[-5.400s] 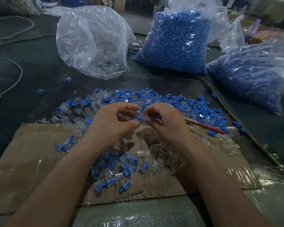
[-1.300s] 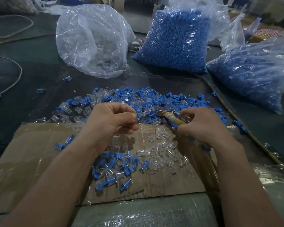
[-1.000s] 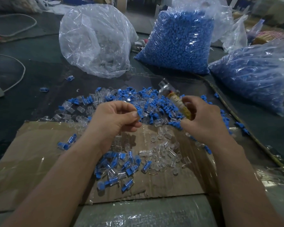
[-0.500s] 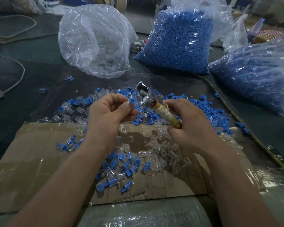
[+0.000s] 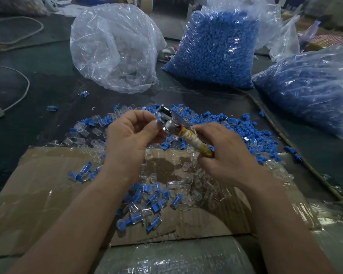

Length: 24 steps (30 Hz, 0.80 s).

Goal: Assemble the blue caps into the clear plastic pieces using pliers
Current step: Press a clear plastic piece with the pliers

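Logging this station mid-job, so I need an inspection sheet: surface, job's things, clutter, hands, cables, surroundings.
Surface: dark table with a taped cardboard sheet on it.
Job's things: pliers; loose pile of blue caps and clear pieces; capped pieces on the cardboard.
Clutter: stray pieces on the table at left.
Hands: left hand pinches a small piece at the pliers' head; right hand grips the wrapped handle.
Cables: white cable, far left.
Surroundings: clear bag and two bags of blue caps behind the pile.
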Available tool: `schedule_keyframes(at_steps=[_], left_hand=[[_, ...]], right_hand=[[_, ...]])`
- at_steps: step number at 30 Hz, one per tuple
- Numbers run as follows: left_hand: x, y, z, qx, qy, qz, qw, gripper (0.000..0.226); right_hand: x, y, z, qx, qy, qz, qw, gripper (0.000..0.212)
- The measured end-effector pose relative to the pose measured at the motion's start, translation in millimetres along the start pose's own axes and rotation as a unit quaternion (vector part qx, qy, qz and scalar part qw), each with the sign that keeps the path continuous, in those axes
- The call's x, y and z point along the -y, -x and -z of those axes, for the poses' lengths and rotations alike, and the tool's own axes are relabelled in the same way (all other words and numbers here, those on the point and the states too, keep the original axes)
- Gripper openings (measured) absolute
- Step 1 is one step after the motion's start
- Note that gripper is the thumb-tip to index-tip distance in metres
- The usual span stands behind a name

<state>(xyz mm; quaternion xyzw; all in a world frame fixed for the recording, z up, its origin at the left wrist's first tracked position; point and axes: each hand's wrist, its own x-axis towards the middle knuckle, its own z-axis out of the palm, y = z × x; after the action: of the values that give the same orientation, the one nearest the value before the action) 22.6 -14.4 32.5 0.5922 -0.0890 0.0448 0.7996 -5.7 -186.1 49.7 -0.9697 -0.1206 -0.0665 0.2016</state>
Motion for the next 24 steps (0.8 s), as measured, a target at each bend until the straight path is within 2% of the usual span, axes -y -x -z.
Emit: schedule_keyframes(at_steps=[24], left_hand=[[0.1,4.7,-2.6,-0.04,-0.062,-0.017,0.997,0.016]], right_hand=[[6.9,-0.7,-2.9,-0.031,-0.016,0.002,0.999,0.041]])
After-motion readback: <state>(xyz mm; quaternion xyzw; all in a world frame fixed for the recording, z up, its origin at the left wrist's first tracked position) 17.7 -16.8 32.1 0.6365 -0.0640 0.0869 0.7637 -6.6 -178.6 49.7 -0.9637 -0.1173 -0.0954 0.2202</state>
